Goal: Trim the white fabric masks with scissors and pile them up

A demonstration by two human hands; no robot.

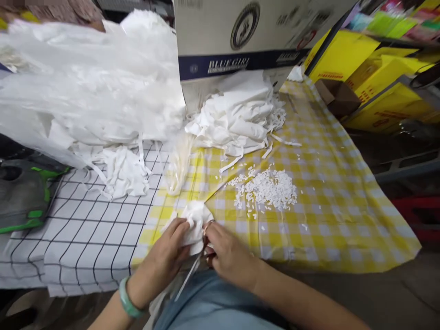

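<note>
A small white cloth piece (196, 224) is held between my two hands at the table's near edge. My left hand (173, 245), with a green bangle at its wrist, is closed on the cloth's left side. My right hand (227, 252) pinches its right edge; a small ring shape shows at the fingers, and whether they hold a tool is hidden. From between the hands a white strap (187, 277) hangs down over blue clothing. Beyond the right hand lies a pile of tiny white pieces (271, 189). A thin dark stick-like thing (215, 190) lies just past the cloth.
White cloth with straps is heaped (237, 114) before a large carton (240, 32). Clear plastic bags (103, 78) of white material stand at the left. A loose crumpled cloth (125, 172) lies nearer. Yellow packages (385, 82) stand beyond the table's right edge.
</note>
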